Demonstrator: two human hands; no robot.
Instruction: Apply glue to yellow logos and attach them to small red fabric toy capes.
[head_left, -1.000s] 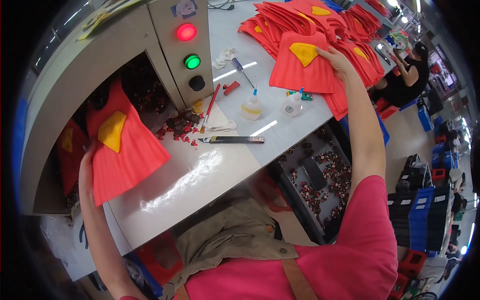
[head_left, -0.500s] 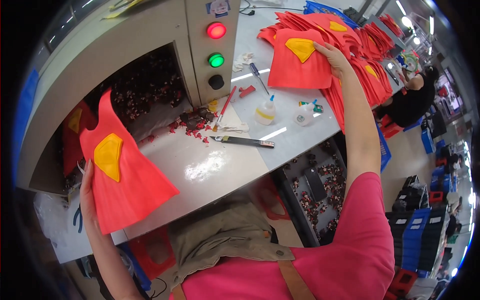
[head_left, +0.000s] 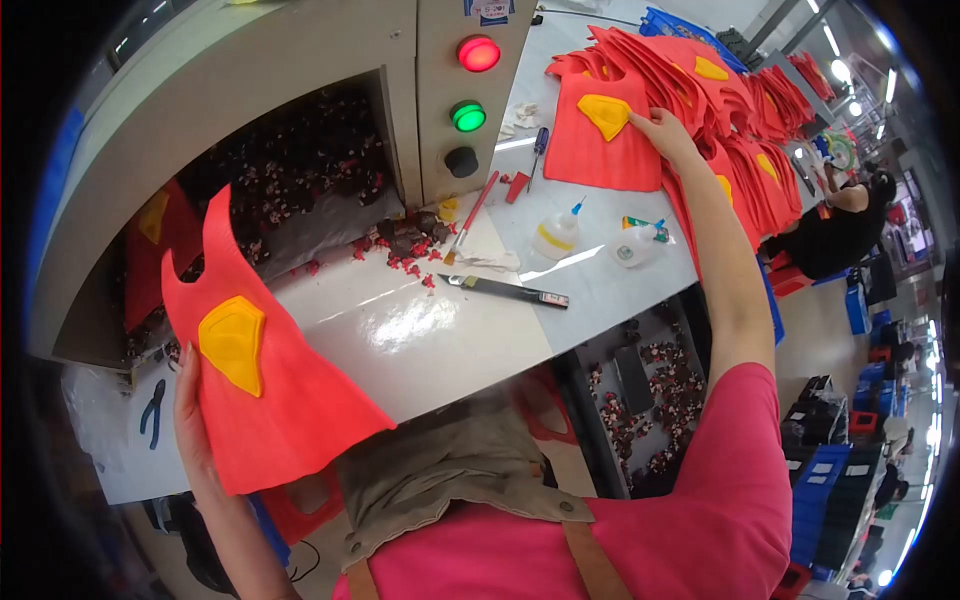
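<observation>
My left hand (head_left: pixel 190 400) grips the left edge of a red cape-shaped piece (head_left: pixel 285 420). It hangs tilted in front of the machine opening, a yellow shield-shaped emblem (head_left: pixel 232 345) on its face. Most of the left fingers are hidden behind the piece. At the back right, my right hand (head_left: pixel 663 135) pinches the right edge of a second red cape (head_left: pixel 605 160), which also bears a yellow emblem. That cape lies against the near side of a stack of similar red capes (head_left: pixel 740 100).
On the bench lie a utility knife (head_left: pixel 505 290), a brush (head_left: pixel 472 215), a screwdriver (head_left: pixel 539 155), two squeeze bottles (head_left: pixel 556 236) and pliers (head_left: pixel 152 412). The machine (head_left: pixel 400 150) holds dark and red scraps. Below stands a scrap tray (head_left: pixel 650 400). Another person (head_left: pixel 835 225) sits at right.
My view has shifted, so the bench things appear farther right. The right-hand cape has moved away from me, closer against the stack. The left-hand cape has swung slightly right, and the pliers show more fully.
</observation>
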